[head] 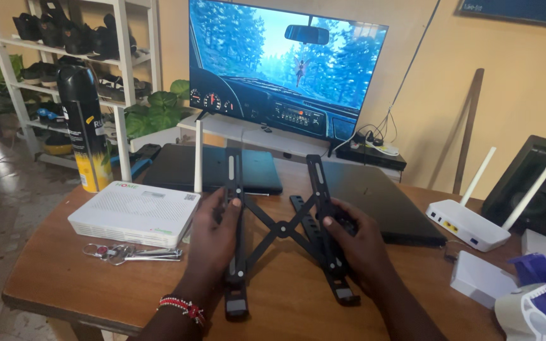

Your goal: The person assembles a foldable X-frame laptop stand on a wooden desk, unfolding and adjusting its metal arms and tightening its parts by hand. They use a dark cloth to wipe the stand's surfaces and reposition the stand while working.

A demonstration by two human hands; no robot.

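Both my hands are on the black folding laptop stand [279, 230], which lies centre of the wooden table [52, 271] with its X-shaped cross links spread. My left hand [213, 237] is wrapped around the stand's left rail, fingers curled over it, thumb on top near the rail's middle. My right hand [358, 243] is closed on the right rail, thumb pressed on its inner edge. From the stand: white router box [135, 213] at 9 o'clock with its antenna up, keys and nail clipper [131, 253] just in front of it. Black-and-yellow spray can [86, 126] at 10 o'clock. One closed dark laptop [216, 169] at 12 o'clock, another [380, 202] at 2 o'clock, touching the right rail's far end or just beside it, can't tell which. White two-antenna router [469, 224] at 3 o'clock. TV screen [285, 63] behind at 12 o'clock, showing a driving game.
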